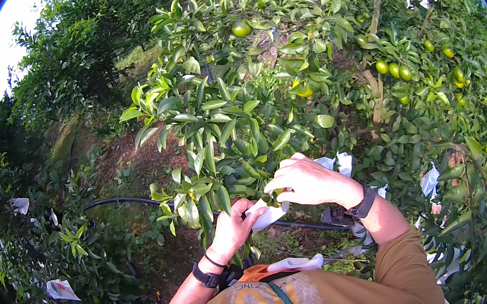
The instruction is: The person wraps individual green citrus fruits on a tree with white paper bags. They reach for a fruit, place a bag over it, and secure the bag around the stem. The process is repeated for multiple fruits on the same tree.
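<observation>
A white paper bag [271, 215] is in front of my chest, below a leafy citrus branch [226, 126]. My left hand [233, 226] grips the bag's left side between thumb and fingers. On the right, my right hand [311, 181] is at the bag's upper edge, its bent fingers touching small green leaves or fruit [272, 198] there; what exactly its fingertips pinch is hidden. More white bags [291, 263] stick out of an orange pouch [254, 273] at my waist.
Green fruit [393, 70] hangs at the right near a tree trunk [374, 95]. White bags [430, 181] hang among the leaves at the right, and another bag [61, 290] at the lower left. A black hose [128, 199] crosses behind my hands.
</observation>
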Demonstrator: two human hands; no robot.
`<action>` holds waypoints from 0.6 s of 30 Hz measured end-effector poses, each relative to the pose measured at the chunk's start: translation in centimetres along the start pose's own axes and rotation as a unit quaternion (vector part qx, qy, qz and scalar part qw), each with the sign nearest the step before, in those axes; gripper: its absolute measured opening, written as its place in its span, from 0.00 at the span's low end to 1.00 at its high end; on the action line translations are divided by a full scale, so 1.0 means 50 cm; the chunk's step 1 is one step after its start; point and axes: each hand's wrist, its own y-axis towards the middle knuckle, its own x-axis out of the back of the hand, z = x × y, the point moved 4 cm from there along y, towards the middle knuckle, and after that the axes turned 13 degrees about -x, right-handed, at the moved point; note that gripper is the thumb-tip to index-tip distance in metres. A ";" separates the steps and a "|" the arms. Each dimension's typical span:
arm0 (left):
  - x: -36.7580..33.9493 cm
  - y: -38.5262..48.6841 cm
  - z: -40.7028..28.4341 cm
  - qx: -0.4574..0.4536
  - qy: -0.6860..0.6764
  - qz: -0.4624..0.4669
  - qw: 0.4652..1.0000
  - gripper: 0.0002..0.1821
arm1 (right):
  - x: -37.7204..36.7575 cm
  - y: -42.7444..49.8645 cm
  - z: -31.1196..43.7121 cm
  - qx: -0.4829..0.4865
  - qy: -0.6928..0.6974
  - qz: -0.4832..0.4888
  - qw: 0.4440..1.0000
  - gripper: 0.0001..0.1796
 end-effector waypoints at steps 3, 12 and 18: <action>0.005 -0.004 -0.008 -0.009 -0.014 0.017 1.000 0.11 | -0.006 0.034 0.021 0.038 0.011 0.041 0.998 0.12; 0.011 -0.013 -0.010 -0.100 -0.086 0.015 0.991 0.12 | -0.066 0.063 0.009 0.054 -0.074 0.161 0.983 0.06; 0.011 -0.021 0.020 -0.027 -0.210 -0.041 0.976 0.12 | -0.120 0.063 -0.002 0.065 -0.070 0.181 0.979 0.07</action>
